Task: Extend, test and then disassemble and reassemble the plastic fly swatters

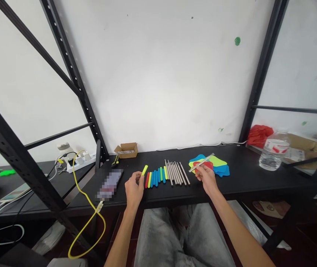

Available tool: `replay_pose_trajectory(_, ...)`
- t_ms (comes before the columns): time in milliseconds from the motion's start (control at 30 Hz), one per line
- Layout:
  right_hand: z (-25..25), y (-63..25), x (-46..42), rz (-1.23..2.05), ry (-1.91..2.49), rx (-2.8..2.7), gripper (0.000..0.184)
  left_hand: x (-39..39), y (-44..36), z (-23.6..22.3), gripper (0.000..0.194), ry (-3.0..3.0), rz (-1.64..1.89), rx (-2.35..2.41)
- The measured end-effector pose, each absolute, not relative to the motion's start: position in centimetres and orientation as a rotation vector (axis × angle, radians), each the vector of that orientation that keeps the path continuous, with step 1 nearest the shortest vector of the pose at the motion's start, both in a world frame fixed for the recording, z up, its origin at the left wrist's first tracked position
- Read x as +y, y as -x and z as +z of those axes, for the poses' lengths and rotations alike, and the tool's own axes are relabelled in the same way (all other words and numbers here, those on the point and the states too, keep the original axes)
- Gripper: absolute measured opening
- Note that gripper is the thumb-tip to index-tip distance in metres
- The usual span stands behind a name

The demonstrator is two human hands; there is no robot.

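Note:
Between the thumb and fingers of my left hand (134, 188) is a short yellow stick (144, 170), tilted up to the right. Just right of that hand lies a row of short red, yellow, blue and green sticks (156, 178). Several thin grey rods (177, 173) lie side by side beyond them. My right hand (207, 179) pinches a thin, pale shiny rod (206, 159) at a slant. Under and behind that rod is an overlapping pile of flat blue, yellow-green and red pieces (222, 170), partly hidden by the hand.
A phone (110, 184) lies left on the black table (239, 185), near a yellow cable (84, 191). Behind are a yellow-black cutter (115, 161) and a small open cardboard box (127, 150). A water bottle (274, 150) and red bag (259, 135) stand right, beside black shelf posts (261, 66).

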State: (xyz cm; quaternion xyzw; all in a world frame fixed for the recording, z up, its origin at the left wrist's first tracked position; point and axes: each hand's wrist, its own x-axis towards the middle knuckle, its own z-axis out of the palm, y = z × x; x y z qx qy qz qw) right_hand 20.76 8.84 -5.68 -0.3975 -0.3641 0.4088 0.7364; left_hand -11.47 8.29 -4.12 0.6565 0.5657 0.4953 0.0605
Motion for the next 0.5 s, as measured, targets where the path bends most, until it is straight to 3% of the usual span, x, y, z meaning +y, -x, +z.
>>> replay_pose_trajectory(267,-5.4,-20.4,8.3,0.92,0.823,-0.877,0.03,7.2,5.1,-3.0,0.023,-2.315,1.29,1.465)
replay_pose_trajectory(500,-5.6,-20.6,8.4,1.043,0.812,-0.964,0.032,7.1,5.2,-4.0,0.024,-2.329,1.282,1.381)
